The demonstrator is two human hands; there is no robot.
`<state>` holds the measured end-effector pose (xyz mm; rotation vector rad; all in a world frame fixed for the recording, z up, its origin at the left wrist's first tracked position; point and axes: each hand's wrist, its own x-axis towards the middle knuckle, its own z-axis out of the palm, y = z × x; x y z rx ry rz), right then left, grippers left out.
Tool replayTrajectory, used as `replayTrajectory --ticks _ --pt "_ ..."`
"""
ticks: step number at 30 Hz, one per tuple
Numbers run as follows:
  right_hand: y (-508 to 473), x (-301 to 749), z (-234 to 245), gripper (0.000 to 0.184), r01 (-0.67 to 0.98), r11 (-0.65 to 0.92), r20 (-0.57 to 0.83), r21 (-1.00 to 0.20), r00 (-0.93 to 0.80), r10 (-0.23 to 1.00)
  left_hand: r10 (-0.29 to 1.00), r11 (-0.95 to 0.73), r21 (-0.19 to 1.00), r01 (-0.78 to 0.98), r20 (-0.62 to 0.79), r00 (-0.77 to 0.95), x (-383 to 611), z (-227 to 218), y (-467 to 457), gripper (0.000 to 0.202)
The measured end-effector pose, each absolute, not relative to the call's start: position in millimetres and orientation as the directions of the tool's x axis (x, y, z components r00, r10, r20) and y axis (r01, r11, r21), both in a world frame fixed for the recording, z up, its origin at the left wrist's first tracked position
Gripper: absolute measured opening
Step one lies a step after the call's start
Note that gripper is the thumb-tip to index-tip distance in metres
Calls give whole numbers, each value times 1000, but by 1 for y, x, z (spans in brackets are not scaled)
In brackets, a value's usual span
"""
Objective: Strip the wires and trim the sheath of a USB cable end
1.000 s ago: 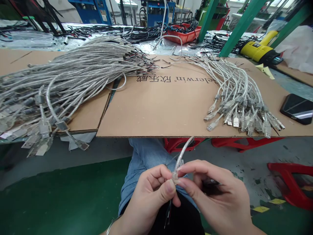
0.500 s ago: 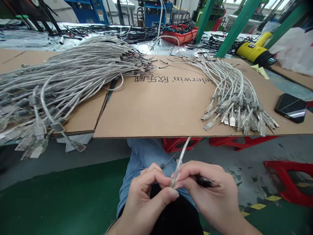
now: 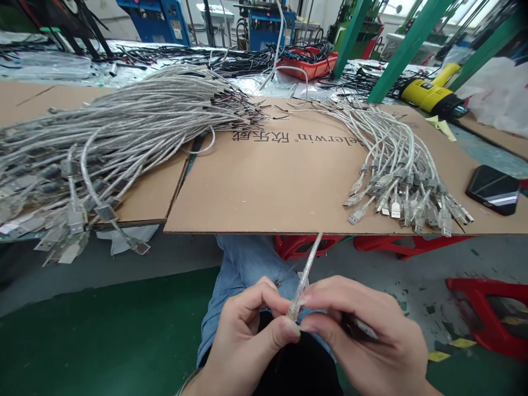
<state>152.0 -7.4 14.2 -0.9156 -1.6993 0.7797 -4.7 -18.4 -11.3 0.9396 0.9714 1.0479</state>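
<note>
Over our jeans (image 3: 239, 269), our left hand (image 3: 253, 330) pinches the clear-jacketed cable (image 3: 306, 274), presumably steadying it; our right hand (image 3: 377, 333) palms a dark tool (image 3: 363, 329), likely leaving fingertips (image 3: 311, 298) free beside the cable.

cable (image 3: 306, 272): glossy, translucent plastic | cardboard (image 3: 256, 187): matt, smooth | phone (image 3: 494, 188): glossy | jeans (image 3: 243, 258): matt cloth

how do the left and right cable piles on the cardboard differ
The left pile is much bigger than the right pile. Some of the left pile's plugs hang past the cardboard's front edge; the right pile's plugs lie mostly on it. The left pile's wire ends point right; the right pile's point left. Both are silvery USB cables.
</note>
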Motion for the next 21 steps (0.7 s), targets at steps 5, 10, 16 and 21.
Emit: replayTrajectory --ticks 5,10,16,21 --pt "-7 144 10 20 222 492 480 -842 -110 870 978 131 980 -149 -103 181 -8 -14 -18 26" --pt "-4 147 7 19 141 335 307 -931 -187 933 960 173 982 -77 -150 238 -11 -15 -19 27" --pt "-3 148 4 21 104 249 225 -963 -197 954 875 395 889 -232 -288 389 -9 -17 -22 33" --pt "-6 145 3 17 46 223 216 -974 -129 968 832 514 774 -370 -344 436 -4 -18 -22 33"
